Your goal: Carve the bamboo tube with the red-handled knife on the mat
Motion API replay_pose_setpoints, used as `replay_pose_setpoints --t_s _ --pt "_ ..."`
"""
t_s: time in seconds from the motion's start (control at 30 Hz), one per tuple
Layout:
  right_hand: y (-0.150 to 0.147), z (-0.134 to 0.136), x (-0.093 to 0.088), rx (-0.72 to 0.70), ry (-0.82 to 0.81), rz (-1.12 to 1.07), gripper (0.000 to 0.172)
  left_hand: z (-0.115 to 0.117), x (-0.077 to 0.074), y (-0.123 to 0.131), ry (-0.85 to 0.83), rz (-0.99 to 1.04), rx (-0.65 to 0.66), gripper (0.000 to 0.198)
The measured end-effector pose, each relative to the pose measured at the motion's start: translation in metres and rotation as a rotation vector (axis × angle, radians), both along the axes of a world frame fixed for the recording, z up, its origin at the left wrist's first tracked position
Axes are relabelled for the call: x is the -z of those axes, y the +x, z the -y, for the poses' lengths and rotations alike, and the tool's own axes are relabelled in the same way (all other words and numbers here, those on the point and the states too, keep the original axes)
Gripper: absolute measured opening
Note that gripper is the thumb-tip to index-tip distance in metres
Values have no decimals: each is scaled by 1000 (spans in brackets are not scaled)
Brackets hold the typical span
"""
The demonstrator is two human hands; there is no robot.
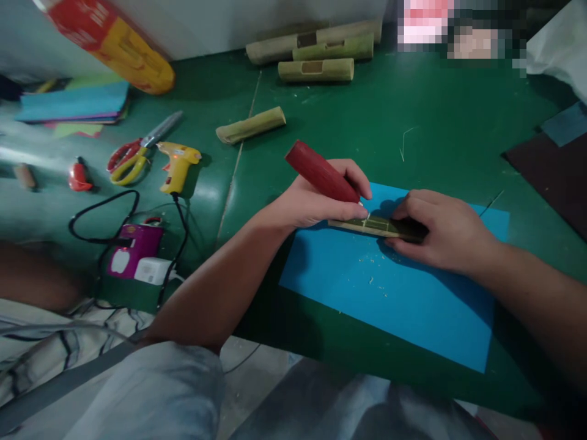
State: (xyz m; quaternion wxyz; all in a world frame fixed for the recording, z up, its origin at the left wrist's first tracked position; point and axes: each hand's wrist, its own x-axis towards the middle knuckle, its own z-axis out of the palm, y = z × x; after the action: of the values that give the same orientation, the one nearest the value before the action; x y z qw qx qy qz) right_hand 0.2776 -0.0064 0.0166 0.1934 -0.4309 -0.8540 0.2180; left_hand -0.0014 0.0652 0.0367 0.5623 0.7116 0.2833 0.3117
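My left hand is closed around the thick red handle of a carving tool. Its tip meets a split piece of bamboo, though the blade itself is mostly hidden by my thumb. Pale scored lines mark a rectangle on the bamboo's upper face. At the piece's right end, my right hand grips it between thumb and fingers. Beneath both hands lies a sheet of blue paper, with small shavings scattered on it.
Several cut bamboo tubes lie at the back, and a shorter bamboo piece lies nearer. To the left are scissors, a yellow glue gun, a purple power strip with cords, and an orange-yellow bottle. Dark sheets lie right.
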Motion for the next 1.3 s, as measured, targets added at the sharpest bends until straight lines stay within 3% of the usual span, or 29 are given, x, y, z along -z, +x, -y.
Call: replay_pose_setpoints --t_s 0.33,0.47,0.53,0.63,0.8,1.03,1.17,1.3 --pt "-1 -1 -1 14 -57 -2 17 5 -4 -3 -122 37 86 66" --pt "-1 -1 -1 25 -48 20 19 14 5 1 -66 134 -43 38" --pt "-1 -2 -1 19 -50 17 18 19 10 -1 -29 176 -139 40" --pt "-1 -3 -1 11 -63 29 19 27 17 -11 -28 195 -182 38" --pt "0 -1 -1 -6 -47 63 27 30 22 -33 14 197 -154 41" --pt "3 -1 4 -33 1 11 29 26 9 -44 201 96 55 38" --pt "4 -1 7 -51 8 -10 27 34 12 -44 199 108 -41 31" --pt "5 -1 7 -51 12 -39 24 40 19 -48 17 124 -160 32"
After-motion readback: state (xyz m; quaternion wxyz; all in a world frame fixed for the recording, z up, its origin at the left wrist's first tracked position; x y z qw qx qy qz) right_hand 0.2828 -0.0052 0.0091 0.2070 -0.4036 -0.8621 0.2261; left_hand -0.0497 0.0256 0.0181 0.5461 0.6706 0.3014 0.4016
